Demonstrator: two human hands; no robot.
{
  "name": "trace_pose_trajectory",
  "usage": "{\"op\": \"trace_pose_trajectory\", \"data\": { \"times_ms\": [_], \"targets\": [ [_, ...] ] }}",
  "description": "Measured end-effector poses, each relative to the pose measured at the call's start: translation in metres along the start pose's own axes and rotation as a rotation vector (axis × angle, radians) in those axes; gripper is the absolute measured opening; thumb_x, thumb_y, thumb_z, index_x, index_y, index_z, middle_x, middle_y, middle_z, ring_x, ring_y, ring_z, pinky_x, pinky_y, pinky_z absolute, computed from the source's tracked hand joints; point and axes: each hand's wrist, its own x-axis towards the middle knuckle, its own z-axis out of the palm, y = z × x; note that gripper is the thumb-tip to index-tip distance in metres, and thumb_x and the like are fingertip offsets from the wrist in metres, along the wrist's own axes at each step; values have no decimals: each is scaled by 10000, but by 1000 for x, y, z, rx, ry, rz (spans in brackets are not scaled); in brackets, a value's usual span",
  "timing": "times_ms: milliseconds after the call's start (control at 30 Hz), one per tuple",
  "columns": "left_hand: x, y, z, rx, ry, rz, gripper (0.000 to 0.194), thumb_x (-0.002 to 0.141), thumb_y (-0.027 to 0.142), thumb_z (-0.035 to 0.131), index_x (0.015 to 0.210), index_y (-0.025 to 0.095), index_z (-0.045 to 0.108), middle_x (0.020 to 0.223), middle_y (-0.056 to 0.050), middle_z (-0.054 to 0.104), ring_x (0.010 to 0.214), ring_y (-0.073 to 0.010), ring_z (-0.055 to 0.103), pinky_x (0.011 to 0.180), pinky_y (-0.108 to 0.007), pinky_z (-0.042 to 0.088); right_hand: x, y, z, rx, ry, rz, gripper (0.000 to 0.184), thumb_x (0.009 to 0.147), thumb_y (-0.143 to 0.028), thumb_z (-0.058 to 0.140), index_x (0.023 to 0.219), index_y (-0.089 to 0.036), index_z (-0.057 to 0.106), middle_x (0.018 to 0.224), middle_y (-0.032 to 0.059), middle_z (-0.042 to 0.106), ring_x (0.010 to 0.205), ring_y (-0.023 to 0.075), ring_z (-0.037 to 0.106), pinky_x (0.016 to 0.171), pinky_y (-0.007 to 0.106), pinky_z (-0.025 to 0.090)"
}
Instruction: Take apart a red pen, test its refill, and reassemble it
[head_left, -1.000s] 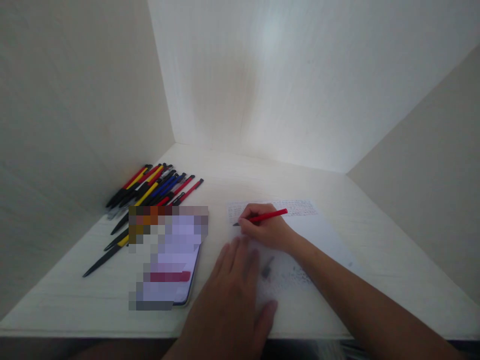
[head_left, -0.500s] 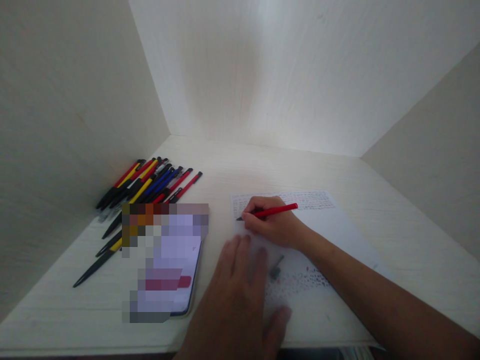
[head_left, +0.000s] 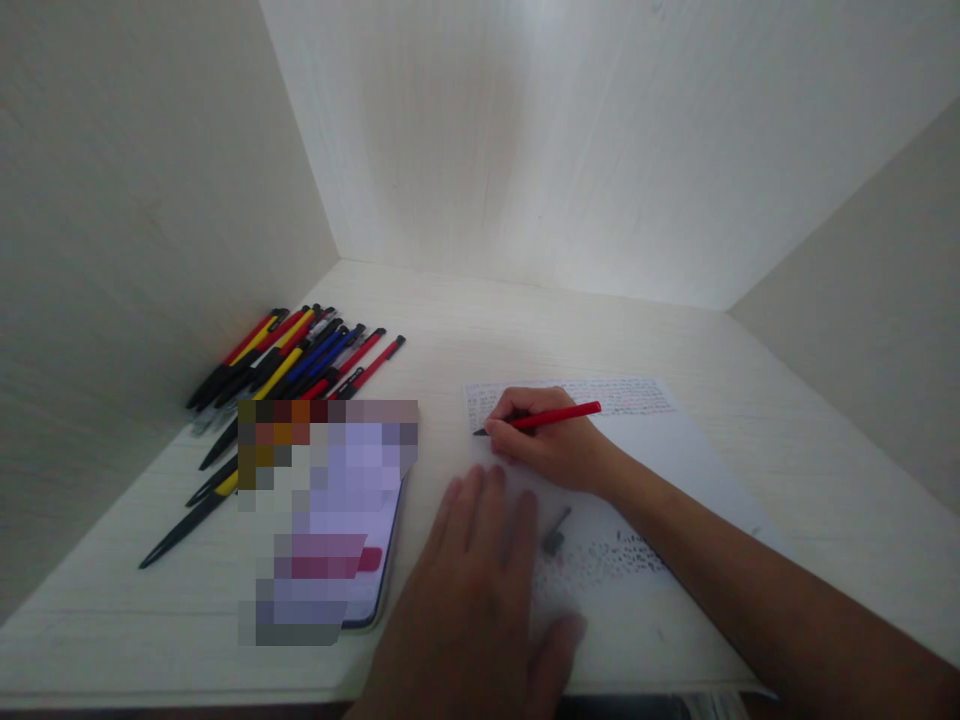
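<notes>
A red pen [head_left: 559, 414] with a black tip section is pinched in my right hand [head_left: 551, 440]. Its point meets the left side of a white sheet of paper [head_left: 675, 460], just under several rows of small handwriting at the top. My left hand [head_left: 472, 590] lies flat with fingers stretched out over the sheet's lower left part, holding nothing. Right beside its fingers is a small dark grey mark or object [head_left: 553, 543], too blurred to name. More dark writing shows near the sheet's lower edge, partly covered by my right forearm.
Left of my left hand lies a phone [head_left: 360, 500], its lit screen partly pixelated. Behind it, a heap of red, yellow, blue and black pens [head_left: 300, 365] lies near the left wall [head_left: 150, 200]. Pale walls close in the white desk [head_left: 525, 320] at back and sides.
The view has shifted very slightly. My right hand stays on the same line at the sheet's left side, the pen still in it. My left hand keeps its place.
</notes>
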Motion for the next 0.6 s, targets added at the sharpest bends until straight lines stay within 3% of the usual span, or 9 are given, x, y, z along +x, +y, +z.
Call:
{"op": "trace_pose_trajectory", "data": {
  "times_ms": [600],
  "targets": [
    [-1, -4, 3, 25, 11, 38, 755, 813, 486, 587, 1444, 127, 380, 1497, -241, 353, 1379, -466, 306, 1057, -633, 382, -1, 0, 0, -30, 34, 6, 128, 830, -192, 595, 707, -176, 629, 634, -12, 618, 589, 100, 503, 543, 238, 378]
  ]
}}
